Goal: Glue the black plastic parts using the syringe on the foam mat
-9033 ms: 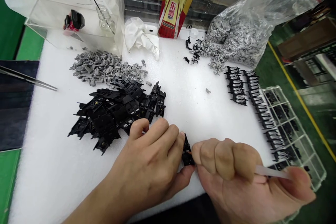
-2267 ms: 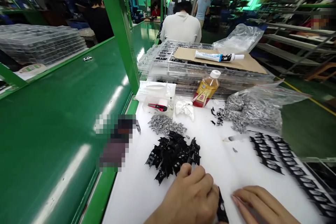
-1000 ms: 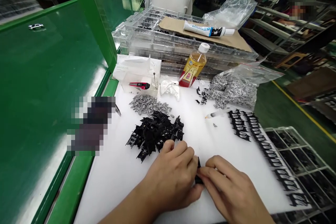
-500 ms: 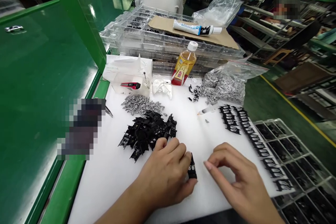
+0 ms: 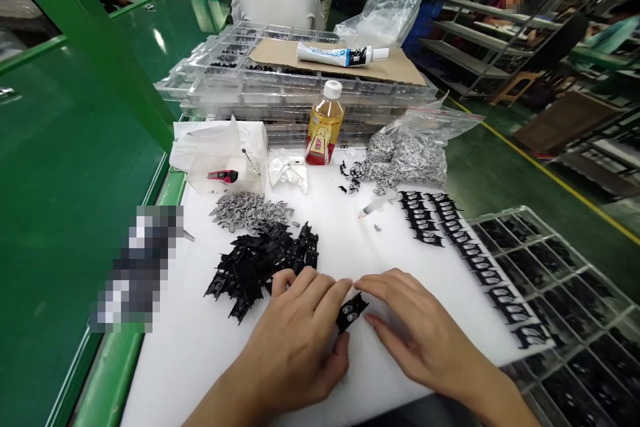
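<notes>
A small black plastic part with grey inserts (image 5: pixel 351 311) was held to the near right of the jagged heap of black plastic parts (image 5: pixel 245 273).
It was gripped by the left hand (image 5: pixel 300 333); beside its free end the right hand (image 5: pixel 425 327) was held open, contact unclear. Curved grey plastic pieces (image 5: pixel 245 212) were piled beyond the heap; well right of it, black-and-grey plastic pieces (image 5: pixel 473 255) were set in rows.

The black part (image 5: pixel 353 311) bears silvery spots; the loose pieces (image 5: pixel 247 211) are grey.
</notes>
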Available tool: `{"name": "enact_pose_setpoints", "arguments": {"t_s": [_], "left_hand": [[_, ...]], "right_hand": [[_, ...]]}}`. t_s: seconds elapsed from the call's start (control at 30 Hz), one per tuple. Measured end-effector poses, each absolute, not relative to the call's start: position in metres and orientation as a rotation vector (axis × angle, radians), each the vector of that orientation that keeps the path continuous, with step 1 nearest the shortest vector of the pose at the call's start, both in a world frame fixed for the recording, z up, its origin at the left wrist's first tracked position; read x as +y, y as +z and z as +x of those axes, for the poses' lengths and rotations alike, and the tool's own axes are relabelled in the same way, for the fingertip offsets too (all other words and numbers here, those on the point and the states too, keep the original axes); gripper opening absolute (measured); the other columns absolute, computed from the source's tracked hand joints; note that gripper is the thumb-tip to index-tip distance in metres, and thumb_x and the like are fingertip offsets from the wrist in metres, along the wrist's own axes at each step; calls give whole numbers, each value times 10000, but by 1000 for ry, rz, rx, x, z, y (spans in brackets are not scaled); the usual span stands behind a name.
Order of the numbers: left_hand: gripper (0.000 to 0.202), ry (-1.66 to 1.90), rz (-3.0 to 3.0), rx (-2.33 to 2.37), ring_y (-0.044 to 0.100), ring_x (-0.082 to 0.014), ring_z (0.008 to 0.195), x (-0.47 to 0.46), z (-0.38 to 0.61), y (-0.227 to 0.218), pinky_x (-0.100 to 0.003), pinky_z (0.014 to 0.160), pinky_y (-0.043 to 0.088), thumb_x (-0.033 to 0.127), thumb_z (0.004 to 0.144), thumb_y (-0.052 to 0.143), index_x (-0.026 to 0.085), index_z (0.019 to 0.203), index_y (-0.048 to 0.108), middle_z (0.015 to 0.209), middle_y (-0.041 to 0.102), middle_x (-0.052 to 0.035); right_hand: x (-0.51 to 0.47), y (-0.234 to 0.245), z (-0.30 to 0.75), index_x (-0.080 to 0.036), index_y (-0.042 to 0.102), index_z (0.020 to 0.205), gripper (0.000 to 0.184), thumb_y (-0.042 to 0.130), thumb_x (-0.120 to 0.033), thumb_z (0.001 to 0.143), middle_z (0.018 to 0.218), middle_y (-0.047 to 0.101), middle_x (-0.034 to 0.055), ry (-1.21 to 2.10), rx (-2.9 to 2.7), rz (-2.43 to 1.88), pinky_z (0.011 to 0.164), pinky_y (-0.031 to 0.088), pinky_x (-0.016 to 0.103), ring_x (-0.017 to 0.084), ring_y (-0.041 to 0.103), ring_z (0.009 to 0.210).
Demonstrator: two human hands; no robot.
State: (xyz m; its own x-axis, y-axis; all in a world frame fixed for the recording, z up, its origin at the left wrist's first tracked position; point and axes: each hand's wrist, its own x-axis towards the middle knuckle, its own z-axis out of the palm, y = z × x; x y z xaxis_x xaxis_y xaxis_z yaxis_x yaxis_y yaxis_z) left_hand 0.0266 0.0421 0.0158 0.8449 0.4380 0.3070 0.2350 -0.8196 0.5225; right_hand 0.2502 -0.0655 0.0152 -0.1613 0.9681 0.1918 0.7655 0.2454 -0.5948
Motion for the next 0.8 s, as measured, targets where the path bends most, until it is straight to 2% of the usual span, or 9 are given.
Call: {"name": "enact_pose_setpoints", "arguments": {"t_s": [0.1,0.23,0.4,0.8], "left_hand": [[393,639,2534,562,578,-253,934,41,27,12,-430,811,297,152,947,573,196,1338,556,1035,697,-51],[232,698,2493,557,593,-225,940,42,27,12,-428,839,301,145,998,576,200,1222,598,1023,715,-28],[234,711,2494,555,620,-213,965,45,28,15,-437,850,300,119,1023,543,223,1209,641,1037,746,-17],[216,702,2515,548,626,-214,979,44,28,12,-433,842,308,136,1037,539,225,1202,646,1064,754,-26]], "right_hand": [[-63,11,255,-295,578,1336,351,621,-152,1018,1156,728,33,530,-1923,-1540,918,559,412,219,648,1049],[-64,7,260,-298,612,1283,283,669,-205,1021,1085,741,18,574,-1786,-1552,876,581,345,185,674,1023],[-64,11,261,-284,655,1211,203,666,-209,1023,1045,752,17,614,-1732,-1565,855,584,327,176,693,994],[-66,16,257,-295,585,1314,310,620,-174,1031,1160,723,27,604,-1821,-1616,928,563,372,192,662,1069]]}}
